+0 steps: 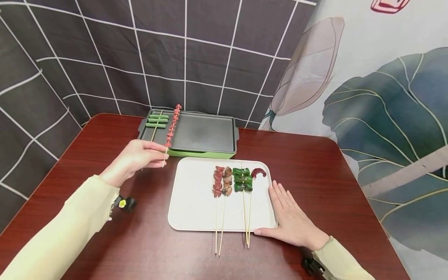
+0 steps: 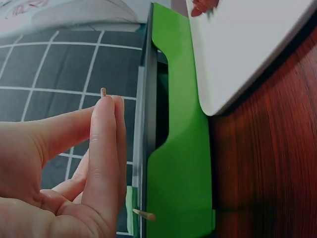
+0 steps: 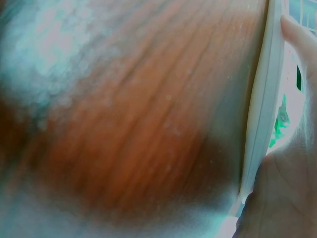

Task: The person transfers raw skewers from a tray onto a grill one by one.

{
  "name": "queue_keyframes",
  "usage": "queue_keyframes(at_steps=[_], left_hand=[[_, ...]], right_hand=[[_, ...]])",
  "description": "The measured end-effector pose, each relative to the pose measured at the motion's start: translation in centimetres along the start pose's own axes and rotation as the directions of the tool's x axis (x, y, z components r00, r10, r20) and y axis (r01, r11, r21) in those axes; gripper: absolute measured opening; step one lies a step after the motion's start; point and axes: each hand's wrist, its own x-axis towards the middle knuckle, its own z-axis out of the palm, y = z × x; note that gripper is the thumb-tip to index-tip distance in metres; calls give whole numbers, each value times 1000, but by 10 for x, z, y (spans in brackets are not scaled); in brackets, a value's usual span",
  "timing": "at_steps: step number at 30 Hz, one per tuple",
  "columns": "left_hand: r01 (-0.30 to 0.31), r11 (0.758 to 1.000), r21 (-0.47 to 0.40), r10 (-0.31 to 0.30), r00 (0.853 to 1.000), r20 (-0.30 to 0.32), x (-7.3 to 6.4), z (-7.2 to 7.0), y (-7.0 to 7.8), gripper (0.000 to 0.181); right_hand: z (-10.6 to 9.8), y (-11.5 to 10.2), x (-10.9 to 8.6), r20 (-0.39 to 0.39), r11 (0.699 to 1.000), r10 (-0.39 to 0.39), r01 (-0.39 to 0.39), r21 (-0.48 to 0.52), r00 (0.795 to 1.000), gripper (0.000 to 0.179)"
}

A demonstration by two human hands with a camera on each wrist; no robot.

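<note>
My left hand (image 1: 138,157) pinches the bare stick of a skewer threaded with small red pieces (image 1: 173,126). That skewer slants over the left part of a dark griddle (image 1: 206,134) with a green base. In the left wrist view, the stick's cut end (image 2: 103,92) pokes out past the fingertips. A skewer of green vegetable sticks (image 1: 156,121) lies just left of it on the griddle. My right hand (image 1: 294,221) rests with straight fingers along the right edge of a white tray (image 1: 192,198), its thumb at the near corner.
On the tray lie a red meat skewer (image 1: 217,182), a brown skewer (image 1: 227,181), a skewer of dark green rolls (image 1: 242,179) and one with a curled, dark red tentacle (image 1: 258,172). Their sticks overhang the tray's near edge. A gridded dark cloth (image 1: 157,54) hangs behind the table.
</note>
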Motion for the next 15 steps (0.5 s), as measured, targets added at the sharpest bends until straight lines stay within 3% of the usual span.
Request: queue_keyframes(at_steps=[15], left_hand=[[107, 994, 24, -107, 994, -27, 7, -2, -5, 48]], right_hand=[[0, 1, 0, 1, 1000, 1, -1, 1, 1000, 131]])
